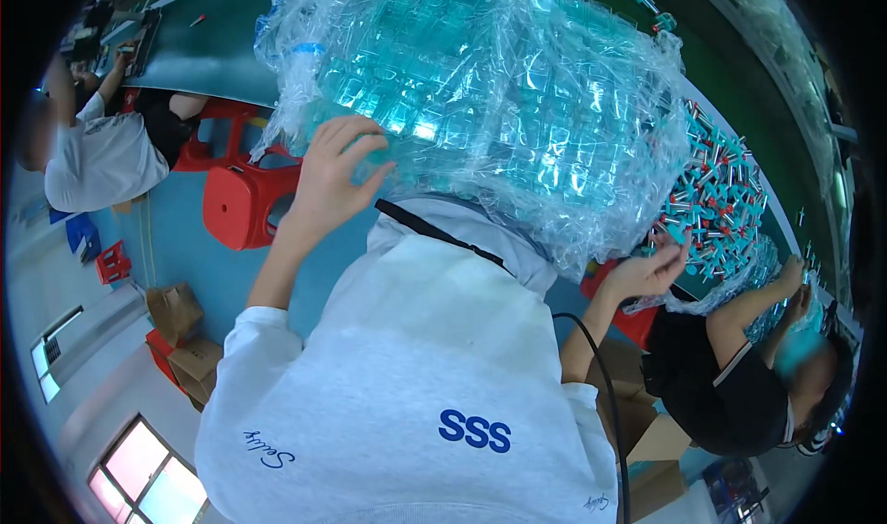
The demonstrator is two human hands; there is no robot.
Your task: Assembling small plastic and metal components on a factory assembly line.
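A big clear plastic bag [499,80] full of transparent teal plastic pieces lies in front of me on the dark green table. At the bag's near left edge, my left hand [337,173] has its fingers curled and thumb apart. A clear teal piece shows between them, hard to tell from those behind it. My right hand [651,267] is at the near edge of a loose pile of small teal parts [716,201] with red and metallic ends. Its fingers are pinched at a small teal part [675,234]; the grip is partly hidden.
A co-worker in black [721,376] sits at the right, hands over the table. Another person in white [106,159] sits far left. A red stool [242,205] stands left of me, and cardboard boxes [196,367] lie behind. A black cable [610,385] hangs by my right arm.
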